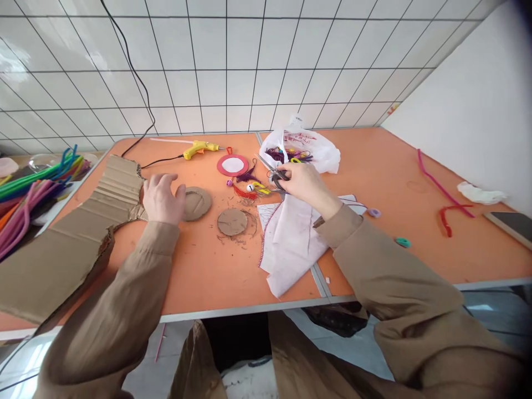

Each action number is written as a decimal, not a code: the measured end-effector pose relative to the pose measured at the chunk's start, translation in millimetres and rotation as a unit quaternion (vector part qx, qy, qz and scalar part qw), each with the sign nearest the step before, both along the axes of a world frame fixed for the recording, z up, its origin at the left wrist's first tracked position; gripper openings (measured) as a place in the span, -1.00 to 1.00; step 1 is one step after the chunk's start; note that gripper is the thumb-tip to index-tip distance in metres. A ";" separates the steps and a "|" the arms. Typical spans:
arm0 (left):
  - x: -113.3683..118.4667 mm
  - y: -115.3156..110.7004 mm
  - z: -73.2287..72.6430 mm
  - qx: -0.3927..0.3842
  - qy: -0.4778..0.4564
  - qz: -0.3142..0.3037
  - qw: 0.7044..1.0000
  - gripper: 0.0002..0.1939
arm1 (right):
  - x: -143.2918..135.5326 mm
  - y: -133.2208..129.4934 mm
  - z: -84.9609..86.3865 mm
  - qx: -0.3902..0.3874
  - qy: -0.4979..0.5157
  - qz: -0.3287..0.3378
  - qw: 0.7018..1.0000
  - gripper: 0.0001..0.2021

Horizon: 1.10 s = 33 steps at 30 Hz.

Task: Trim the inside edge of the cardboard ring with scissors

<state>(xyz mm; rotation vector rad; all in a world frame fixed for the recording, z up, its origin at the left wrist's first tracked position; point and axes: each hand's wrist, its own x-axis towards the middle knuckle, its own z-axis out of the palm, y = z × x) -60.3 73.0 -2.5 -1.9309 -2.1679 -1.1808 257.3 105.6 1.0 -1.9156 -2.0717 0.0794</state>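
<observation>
My left hand (163, 198) is at the right edge of a large cut piece of corrugated cardboard (78, 230), fingers curved and apart, with nothing visible in them. Just right of it lies a cardboard ring or disc (197, 204). A second cardboard disc (232, 222) sits nearer the middle, with brown scraps around it. My right hand (300, 180) is closed on dark-handled scissors (274, 171), whose blades point up and left. Below that hand lies a white cloth (291, 238) with red edge stitching.
A yellow glue gun (201, 149), a red-rimmed round piece (233, 165), tassels and a white plastic bag (322, 151) lie toward the wall. Colourful pipe cleaners (25, 216) are at far left. Red pipe cleaners (446, 221) and green tape (403, 242) lie right.
</observation>
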 end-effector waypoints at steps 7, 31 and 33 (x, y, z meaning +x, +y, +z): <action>90.5 -89.8 -8.6 0.022 0.125 -0.636 0.761 -0.63 | 4.1 -3.5 3.5 -0.016 -0.024 -0.008 1.000 -0.78; 127.7 -102.5 -31.8 0.052 0.294 -0.628 0.719 -0.81 | 14.4 4.7 -12.0 -0.005 -0.010 -0.008 1.000 -0.75; 125.7 -103.8 -33.0 0.052 0.272 -0.634 0.722 -0.77 | 15.1 5.3 -10.5 -0.006 -0.008 -0.016 1.000 -0.77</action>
